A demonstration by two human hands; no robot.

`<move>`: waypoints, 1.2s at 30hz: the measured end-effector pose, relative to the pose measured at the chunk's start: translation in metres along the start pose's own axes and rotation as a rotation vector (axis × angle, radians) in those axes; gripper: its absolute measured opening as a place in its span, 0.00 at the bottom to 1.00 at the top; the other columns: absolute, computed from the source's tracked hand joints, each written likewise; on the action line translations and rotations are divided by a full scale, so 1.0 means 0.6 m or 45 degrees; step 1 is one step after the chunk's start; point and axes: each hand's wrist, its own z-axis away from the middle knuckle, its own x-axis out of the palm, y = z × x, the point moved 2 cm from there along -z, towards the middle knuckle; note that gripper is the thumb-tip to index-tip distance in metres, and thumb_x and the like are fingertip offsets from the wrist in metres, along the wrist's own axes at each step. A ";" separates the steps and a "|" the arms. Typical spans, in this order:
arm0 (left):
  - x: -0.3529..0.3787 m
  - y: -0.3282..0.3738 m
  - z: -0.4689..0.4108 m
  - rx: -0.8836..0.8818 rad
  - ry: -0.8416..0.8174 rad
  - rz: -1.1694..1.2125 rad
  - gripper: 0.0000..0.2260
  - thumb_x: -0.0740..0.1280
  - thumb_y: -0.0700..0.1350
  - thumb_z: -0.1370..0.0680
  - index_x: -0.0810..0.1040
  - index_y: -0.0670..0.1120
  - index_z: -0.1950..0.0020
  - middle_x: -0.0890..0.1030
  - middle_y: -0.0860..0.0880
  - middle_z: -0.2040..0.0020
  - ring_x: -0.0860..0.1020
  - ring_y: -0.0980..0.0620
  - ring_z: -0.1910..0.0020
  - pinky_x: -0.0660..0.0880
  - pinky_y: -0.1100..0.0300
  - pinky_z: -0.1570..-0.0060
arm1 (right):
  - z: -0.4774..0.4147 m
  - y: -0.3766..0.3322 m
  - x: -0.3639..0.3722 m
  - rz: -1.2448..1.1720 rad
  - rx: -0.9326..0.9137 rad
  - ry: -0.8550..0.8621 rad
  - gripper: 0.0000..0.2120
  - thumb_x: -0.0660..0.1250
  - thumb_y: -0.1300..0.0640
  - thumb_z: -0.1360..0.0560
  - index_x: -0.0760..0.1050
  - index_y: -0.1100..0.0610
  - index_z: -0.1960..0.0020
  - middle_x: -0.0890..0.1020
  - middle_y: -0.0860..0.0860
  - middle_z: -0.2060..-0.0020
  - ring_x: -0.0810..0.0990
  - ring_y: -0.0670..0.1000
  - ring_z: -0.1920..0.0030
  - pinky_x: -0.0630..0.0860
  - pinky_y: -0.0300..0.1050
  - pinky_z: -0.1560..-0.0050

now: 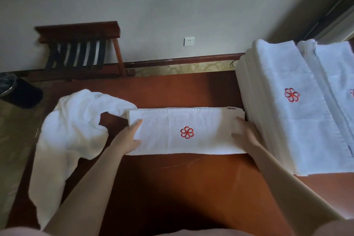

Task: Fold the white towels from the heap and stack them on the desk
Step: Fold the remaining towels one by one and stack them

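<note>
One folded towel [206, 130] lies between your left hand [131, 138] and right hand [244, 136]; one loose heap [76, 124] outside the left, two stacks [283, 120] outside the right; one rack [80, 51], one bin [19, 92], one socket [189, 41].

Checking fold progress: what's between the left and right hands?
Head view: the folded towel spans the gap from left hand to right hand, flat on the desk, red flower emblem at its middle.

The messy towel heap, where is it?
In the head view, the heap lies on the left side of the desk, beside the left hand and the folded towel, drooping over the desk's left edge.
</note>
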 end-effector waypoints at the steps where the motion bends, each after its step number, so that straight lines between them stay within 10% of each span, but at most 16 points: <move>1: 0.000 0.002 0.002 -0.009 -0.003 0.017 0.37 0.65 0.46 0.23 0.46 0.60 0.22 0.64 0.45 0.26 0.72 0.46 0.36 0.74 0.56 0.45 | -0.005 -0.003 -0.003 -0.024 0.022 -0.042 0.35 0.72 0.56 0.28 0.61 0.47 0.25 0.74 0.56 0.38 0.77 0.58 0.45 0.75 0.47 0.51; 9: -0.026 0.007 0.024 -0.026 0.110 0.085 0.27 0.67 0.47 0.22 0.63 0.52 0.25 0.70 0.47 0.29 0.69 0.47 0.31 0.69 0.56 0.36 | 0.011 -0.026 -0.021 0.099 -0.098 -0.110 0.36 0.75 0.58 0.32 0.65 0.46 0.28 0.79 0.53 0.44 0.76 0.50 0.57 0.70 0.37 0.68; 19: -0.092 0.082 0.069 0.090 0.336 0.035 0.27 0.67 0.48 0.22 0.62 0.56 0.25 0.73 0.48 0.32 0.72 0.46 0.36 0.73 0.59 0.53 | 0.098 -0.108 -0.078 0.275 -0.291 0.158 0.30 0.74 0.51 0.32 0.70 0.45 0.32 0.80 0.52 0.50 0.77 0.55 0.49 0.72 0.44 0.55; 36: -0.275 0.430 0.103 0.608 0.709 -0.102 0.23 0.65 0.44 0.23 0.69 0.51 0.28 0.74 0.43 0.35 0.71 0.42 0.36 0.72 0.50 0.42 | 0.201 -0.108 -0.335 0.006 -0.398 0.801 0.25 0.74 0.58 0.33 0.75 0.51 0.37 0.76 0.46 0.60 0.76 0.55 0.59 0.67 0.44 0.61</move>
